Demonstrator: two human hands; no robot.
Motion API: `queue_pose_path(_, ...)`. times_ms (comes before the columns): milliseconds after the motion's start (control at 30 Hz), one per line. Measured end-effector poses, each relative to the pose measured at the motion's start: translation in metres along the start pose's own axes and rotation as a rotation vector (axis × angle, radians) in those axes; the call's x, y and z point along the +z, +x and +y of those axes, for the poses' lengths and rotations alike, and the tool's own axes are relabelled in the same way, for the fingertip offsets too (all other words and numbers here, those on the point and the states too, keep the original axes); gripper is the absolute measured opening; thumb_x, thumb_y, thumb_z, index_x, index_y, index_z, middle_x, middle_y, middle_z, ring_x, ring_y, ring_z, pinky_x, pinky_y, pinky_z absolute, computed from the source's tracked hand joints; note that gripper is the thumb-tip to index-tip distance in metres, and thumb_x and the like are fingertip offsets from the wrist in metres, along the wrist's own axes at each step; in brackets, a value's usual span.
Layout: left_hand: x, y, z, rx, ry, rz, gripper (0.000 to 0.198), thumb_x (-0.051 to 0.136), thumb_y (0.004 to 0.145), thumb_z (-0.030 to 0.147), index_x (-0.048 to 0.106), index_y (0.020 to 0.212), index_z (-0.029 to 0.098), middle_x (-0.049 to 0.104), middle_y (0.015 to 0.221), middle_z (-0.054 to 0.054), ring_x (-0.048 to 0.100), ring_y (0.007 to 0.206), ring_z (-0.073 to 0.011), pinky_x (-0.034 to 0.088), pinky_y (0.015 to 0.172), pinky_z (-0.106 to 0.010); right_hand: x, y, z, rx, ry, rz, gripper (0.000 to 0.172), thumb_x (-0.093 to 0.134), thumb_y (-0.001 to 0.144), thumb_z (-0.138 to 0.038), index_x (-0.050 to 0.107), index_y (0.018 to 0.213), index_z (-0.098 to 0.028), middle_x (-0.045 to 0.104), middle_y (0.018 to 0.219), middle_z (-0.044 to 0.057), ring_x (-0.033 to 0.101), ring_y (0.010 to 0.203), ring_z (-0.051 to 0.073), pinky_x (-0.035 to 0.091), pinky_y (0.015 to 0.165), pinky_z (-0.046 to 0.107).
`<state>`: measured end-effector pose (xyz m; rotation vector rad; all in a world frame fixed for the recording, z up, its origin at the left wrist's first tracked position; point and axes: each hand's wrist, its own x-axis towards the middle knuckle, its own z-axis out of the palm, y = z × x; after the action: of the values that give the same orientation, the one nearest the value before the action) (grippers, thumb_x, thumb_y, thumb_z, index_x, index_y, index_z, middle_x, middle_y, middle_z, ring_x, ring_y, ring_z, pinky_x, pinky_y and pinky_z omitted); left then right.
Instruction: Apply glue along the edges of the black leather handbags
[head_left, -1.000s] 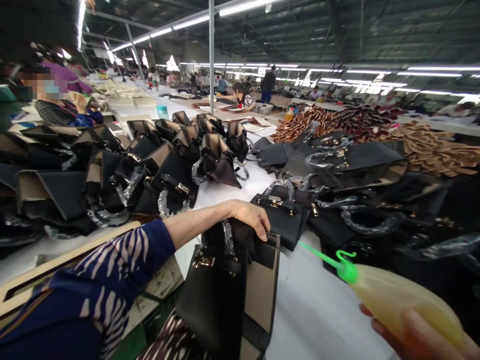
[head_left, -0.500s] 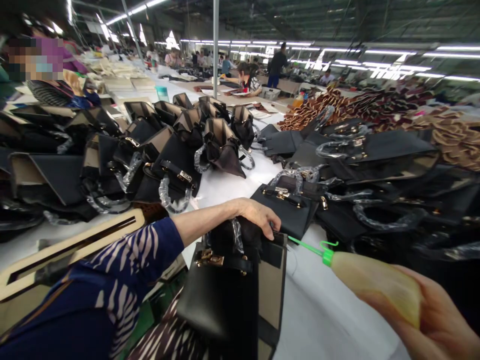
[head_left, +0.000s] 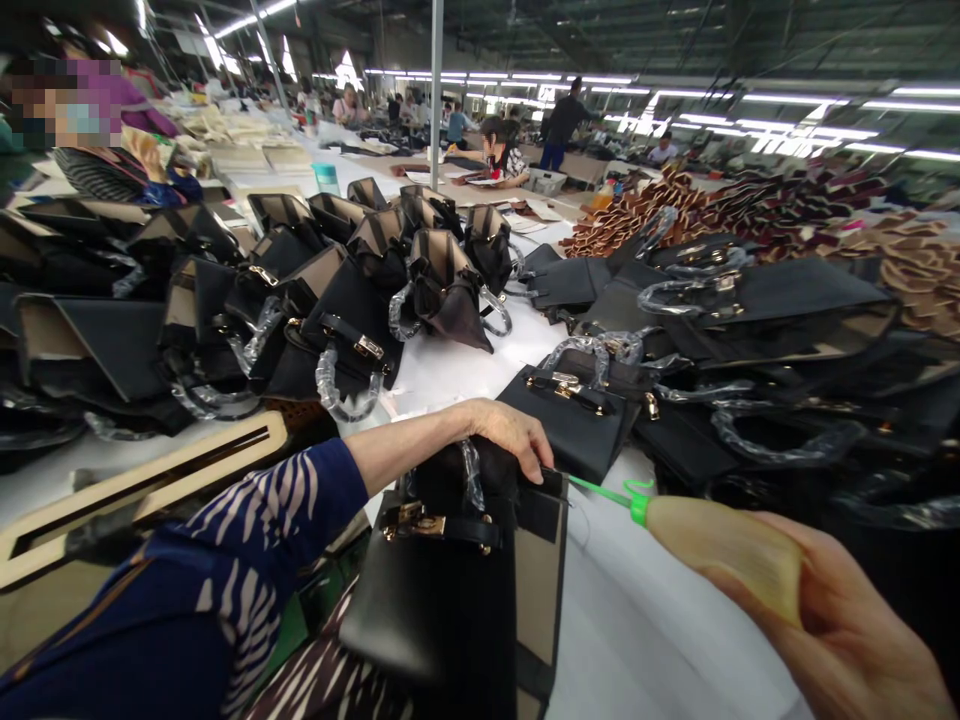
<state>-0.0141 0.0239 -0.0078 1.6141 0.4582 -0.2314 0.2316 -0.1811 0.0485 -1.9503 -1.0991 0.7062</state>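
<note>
Black handbag [head_left: 431,610] stands before us at the white counter [head_left: 645,640], our left grip [head_left: 514,430] holding its upper edge, and our right grip [head_left: 840,600], wrapped around the bottle [head_left: 720,545], has just brought the green nozzle [head_left: 600,490] there, apparently within working reach.

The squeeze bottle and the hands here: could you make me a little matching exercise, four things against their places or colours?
1. nozzle
2. left hand
3. right hand
4. left sleeve

A. gripping the squeeze bottle
B. dark blue with pale streaks
C. bright green
D. palm down at the top edge of the nearest black bag

Pairs: 1-C, 2-D, 3-A, 4-B
</note>
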Motion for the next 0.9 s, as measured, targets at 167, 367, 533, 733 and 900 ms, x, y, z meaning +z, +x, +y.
queue_pose_path(167, 0.0, 0.0, -0.003, -0.005, -0.011, -0.006, 0.028, 0.076, 0.062, 0.032, 0.074, 0.086, 0.017, 0.072, 0.077, -0.001, 0.064, 0.071, -0.02, 0.05, 0.065, -0.028, 0.0, 0.004, 0.0, -0.025, -0.042, -0.035, 0.062, 0.082, 0.053, -0.056, 0.062, 0.109, -0.038, 0.072, 0.093, 0.001, 0.067, 0.084, 0.03, 0.058, 0.057, 0.03)
queue_pose_path(367, -0.001, 0.003, -0.006, -0.011, -0.019, -0.025, 0.028, 0.076, 0.063, 0.032, 0.074, 0.087, 0.017, 0.072, 0.077, 0.0, 0.065, 0.071, -0.0189, 0.051, 0.065, -0.026, 0.002, 0.009, 0.005, 0.019, 0.039, -0.119, 0.068, 0.085, 0.053, -0.052, 0.059, 0.115, -0.037, 0.071, 0.102, 0.003, 0.067, 0.091, 0.032, 0.058, 0.062, 0.03)
queue_pose_path(533, -0.001, 0.006, -0.011, -0.008, -0.02, -0.028, 0.031, 0.077, 0.062, 0.033, 0.075, 0.088, 0.017, 0.073, 0.078, 0.0, 0.066, 0.072, -0.0186, 0.052, 0.065, -0.026, 0.002, 0.014, 0.019, 0.034, 0.125, -0.171, 0.078, 0.086, 0.05, -0.049, 0.056, 0.121, -0.037, 0.071, 0.1, 0.002, 0.068, 0.082, 0.034, 0.06, 0.059, 0.033)
queue_pose_path(733, -0.004, 0.01, -0.014, 0.003, -0.02, -0.053, 0.033, 0.078, 0.061, 0.034, 0.075, 0.089, 0.018, 0.074, 0.081, 0.0, 0.067, 0.075, -0.0191, 0.053, 0.068, -0.026, 0.001, 0.02, 0.031, -0.031, 0.061, -0.18, 0.077, 0.085, 0.051, -0.049, 0.056, 0.122, -0.037, 0.071, 0.1, 0.001, 0.068, 0.082, 0.035, 0.06, 0.06, 0.034)
queue_pose_path(900, -0.004, 0.011, -0.015, 0.003, -0.024, -0.068, 0.032, 0.079, 0.062, 0.034, 0.075, 0.09, 0.018, 0.074, 0.082, 0.0, 0.067, 0.076, -0.0189, 0.054, 0.069, -0.025, 0.002, 0.019, 0.03, -0.084, 0.069, -0.153, 0.073, 0.084, 0.051, -0.05, 0.058, 0.117, -0.034, 0.071, 0.1, 0.002, 0.069, 0.082, 0.033, 0.059, 0.06, 0.031)
